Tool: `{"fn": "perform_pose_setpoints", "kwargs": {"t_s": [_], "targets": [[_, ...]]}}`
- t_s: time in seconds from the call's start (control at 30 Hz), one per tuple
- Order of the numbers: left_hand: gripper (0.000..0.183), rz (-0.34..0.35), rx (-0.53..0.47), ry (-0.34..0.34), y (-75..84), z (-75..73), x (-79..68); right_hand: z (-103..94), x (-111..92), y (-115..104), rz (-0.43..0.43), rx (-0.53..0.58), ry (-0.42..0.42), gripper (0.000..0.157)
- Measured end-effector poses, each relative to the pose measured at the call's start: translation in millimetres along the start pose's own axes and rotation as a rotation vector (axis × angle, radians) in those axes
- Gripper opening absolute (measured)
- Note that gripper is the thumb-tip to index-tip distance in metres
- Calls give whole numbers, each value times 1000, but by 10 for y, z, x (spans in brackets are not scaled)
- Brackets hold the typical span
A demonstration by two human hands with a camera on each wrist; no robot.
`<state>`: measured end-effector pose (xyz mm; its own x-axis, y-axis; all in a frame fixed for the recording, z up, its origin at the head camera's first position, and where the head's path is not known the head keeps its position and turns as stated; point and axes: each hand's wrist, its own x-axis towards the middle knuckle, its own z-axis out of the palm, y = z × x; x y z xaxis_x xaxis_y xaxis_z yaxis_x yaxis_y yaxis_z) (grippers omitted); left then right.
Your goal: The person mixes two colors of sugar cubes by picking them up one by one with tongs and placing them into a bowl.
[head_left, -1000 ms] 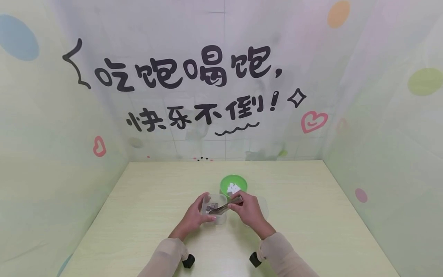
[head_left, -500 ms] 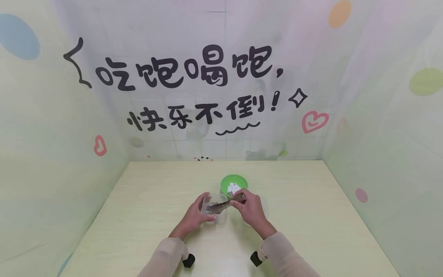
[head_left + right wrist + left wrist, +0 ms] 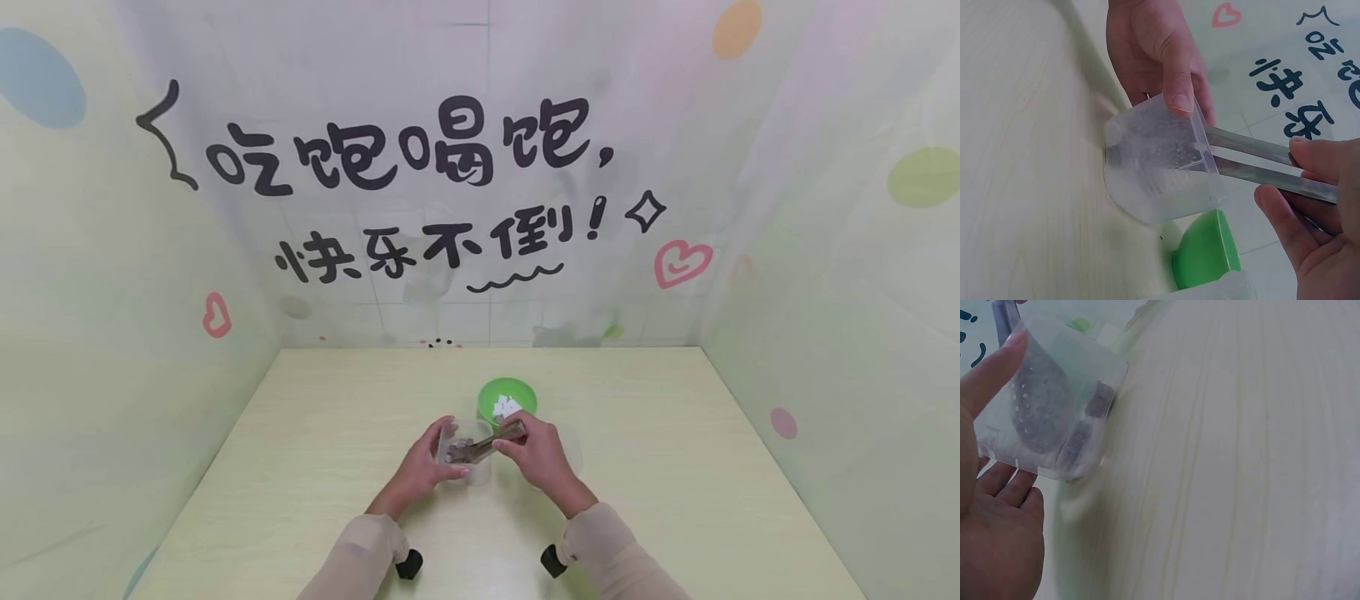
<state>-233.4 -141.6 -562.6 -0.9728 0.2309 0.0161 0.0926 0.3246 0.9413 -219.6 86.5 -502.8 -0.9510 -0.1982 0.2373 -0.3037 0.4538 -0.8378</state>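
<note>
My left hand [image 3: 422, 465] grips a clear plastic box [image 3: 480, 477] by its sides, tilted with the mouth facing back to the right. Several dark grey-brown chunks [image 3: 1099, 400] show through its wall in the left wrist view. In my right hand [image 3: 546, 460] are metal tongs [image 3: 1266, 175], pinched between thumb and fingers with the two arms a little apart. Their perforated head [image 3: 1040, 403] is inside the box among the chunks; what lies between the tips is hidden. Just behind, a green bowl [image 3: 487, 390] holds several white cubes [image 3: 506, 407].
A translucent lid-like piece [image 3: 573, 452] lies on the table, partly under my right hand. The pale wood table [image 3: 360, 392] is closed in by printed cloth walls [image 3: 375, 321] at the back and both sides.
The tongs shift a little within the box: their handles rise and move right, then come back down left. The left hand and the box stay almost still.
</note>
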Motion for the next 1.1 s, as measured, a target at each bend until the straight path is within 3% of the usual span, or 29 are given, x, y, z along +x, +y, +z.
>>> {"fn": "perform_pose_setpoints", "kwargs": {"t_s": [0.37, 0.73, 1.1], "targets": [[96, -1, -5, 0, 1, -1, 0, -23, -23, -62, -45, -50, -56, 18], [97, -5, -1, 1, 13, 5, 2, -17, -51, -19, -87, -53, -25, 17], [97, 1, -13, 0, 13, -1, -11, -20, -42, -37, -114, -46, -55, 20]]}}
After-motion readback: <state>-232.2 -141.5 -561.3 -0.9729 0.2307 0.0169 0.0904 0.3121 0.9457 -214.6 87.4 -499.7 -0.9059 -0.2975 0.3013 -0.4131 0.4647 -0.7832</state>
